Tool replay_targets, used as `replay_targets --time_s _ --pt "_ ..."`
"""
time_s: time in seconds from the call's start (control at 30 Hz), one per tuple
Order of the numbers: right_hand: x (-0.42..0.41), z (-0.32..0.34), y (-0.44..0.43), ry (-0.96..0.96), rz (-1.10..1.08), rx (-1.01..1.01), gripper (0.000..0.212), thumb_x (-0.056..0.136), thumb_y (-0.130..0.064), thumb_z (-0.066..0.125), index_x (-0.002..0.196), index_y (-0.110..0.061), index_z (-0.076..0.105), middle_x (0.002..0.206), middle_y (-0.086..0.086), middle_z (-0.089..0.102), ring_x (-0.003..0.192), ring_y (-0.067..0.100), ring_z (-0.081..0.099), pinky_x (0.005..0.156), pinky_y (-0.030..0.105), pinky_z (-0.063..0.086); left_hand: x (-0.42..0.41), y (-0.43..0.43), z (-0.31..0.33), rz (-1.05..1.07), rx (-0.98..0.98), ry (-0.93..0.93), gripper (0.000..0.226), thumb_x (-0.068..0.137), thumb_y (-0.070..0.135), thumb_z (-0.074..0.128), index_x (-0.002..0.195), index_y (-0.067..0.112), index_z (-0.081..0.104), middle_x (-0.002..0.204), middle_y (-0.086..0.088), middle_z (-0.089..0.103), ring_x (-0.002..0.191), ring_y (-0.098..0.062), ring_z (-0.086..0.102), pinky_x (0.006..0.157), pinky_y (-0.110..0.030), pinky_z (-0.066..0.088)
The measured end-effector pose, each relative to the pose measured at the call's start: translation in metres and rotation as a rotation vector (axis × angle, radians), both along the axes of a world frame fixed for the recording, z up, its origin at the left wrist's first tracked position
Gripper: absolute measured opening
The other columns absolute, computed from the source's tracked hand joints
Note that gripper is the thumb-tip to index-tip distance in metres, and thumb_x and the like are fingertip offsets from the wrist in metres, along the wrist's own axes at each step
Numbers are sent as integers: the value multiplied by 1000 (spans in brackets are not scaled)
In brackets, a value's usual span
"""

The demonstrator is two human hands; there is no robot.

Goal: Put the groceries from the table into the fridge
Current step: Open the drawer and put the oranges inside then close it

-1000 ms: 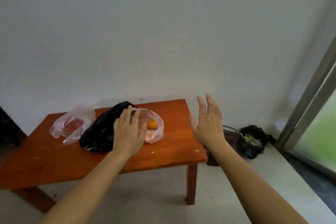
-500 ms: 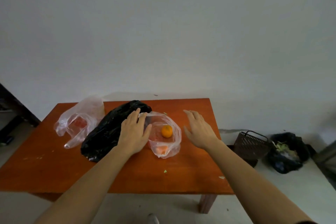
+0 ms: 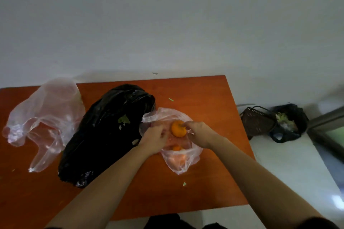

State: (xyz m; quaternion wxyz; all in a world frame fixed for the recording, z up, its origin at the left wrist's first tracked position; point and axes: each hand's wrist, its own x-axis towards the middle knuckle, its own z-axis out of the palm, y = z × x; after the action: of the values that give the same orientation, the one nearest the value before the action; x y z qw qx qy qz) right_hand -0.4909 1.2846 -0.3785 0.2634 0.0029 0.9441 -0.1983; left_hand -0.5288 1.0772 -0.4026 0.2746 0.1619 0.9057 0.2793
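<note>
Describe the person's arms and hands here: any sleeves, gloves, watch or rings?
Left hand and right hand are ungloved, both forearms bare. No watch, bracelet or ring shows, though blur hides fine detail. A dark sleeve edge shows high on the right arm at the frame's bottom edge.

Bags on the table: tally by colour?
Clear: 2, the left clear bag and the clear bag of oranges
Black: 1, the black bag
Total: 3
</note>
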Motion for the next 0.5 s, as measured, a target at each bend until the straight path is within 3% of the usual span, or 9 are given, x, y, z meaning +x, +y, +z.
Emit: replay_targets --time_s 0.17,0.27,0.33,0.4,0.5 --pt "-24 -32 -8 -19 105 93 75 90 -12 68 153 -24 31 155 13 32 138 40 38 104 49 44 0 7 -33 -21 -18 -204 24 97 25 53 110 11 67 109 -6 70 102 -23 64 91 -41 52" --pt "-39 -51 -7 -62 198 165 75 94 -4 59 157 -16 21 161 13 20 148 39 20 118 47 25 9 10 -47 -77 -73 -335 32 95 37 57 120 17 64 115 -2 68 104 -20 63 90 -36 52" --pt "-46 -73 -5 -109 178 149 73 98 -10 55 160 -13 17 164 9 17 151 35 16 122 45 18 16 10 -54 -79 -57 -381 43 89 50 62 121 23 62 113 2 67 101 -17 64 89 -37 54" --pt "-51 -88 -3 -170 105 173 79 97 -21 61 161 -15 13 167 12 10 152 32 16 123 43 22 21 10 -60 -67 -34 -408 56 83 56 67 130 27 55 121 7 62 107 -14 62 93 -36 53" --pt "-52 -85 1 -220 -11 141 87 94 -12 67 158 -5 10 166 16 3 154 34 6 124 43 12 28 17 -60 -42 -59 -426 73 77 53 71 141 32 43 135 5 53 118 -18 55 100 -40 49"
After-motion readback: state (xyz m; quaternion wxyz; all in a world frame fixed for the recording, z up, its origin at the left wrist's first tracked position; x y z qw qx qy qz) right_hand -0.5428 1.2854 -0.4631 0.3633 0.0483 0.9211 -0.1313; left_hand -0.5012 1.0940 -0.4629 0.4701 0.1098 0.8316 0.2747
